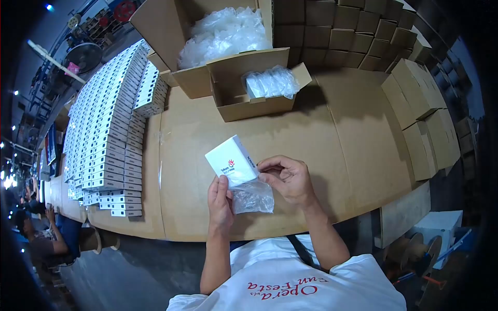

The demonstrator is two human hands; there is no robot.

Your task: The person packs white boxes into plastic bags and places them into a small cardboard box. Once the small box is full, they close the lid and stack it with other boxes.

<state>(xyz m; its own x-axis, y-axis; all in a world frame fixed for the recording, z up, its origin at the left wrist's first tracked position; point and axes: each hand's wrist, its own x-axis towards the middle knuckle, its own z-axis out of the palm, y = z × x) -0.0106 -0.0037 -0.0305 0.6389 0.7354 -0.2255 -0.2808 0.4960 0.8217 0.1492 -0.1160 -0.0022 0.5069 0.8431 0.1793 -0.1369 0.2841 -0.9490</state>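
A small white box with a red logo and dark lettering is tilted in front of me, its lower end in a clear plastic bag. My left hand is closed on the box and bag from the lower left, its thumb on the printed face. At the box's right edge, where the bag's mouth meets it, my right hand is pinched, apparently on the film; its fingertips are partly hidden. Beyond both hands, an open cardboard carton contains bagged white boxes.
Tall stacks of white boxes line the table's left side. A larger carton full of clear plastic bags stands at the back. Brown cartons are piled behind, others at right. A co-worker is at far left.
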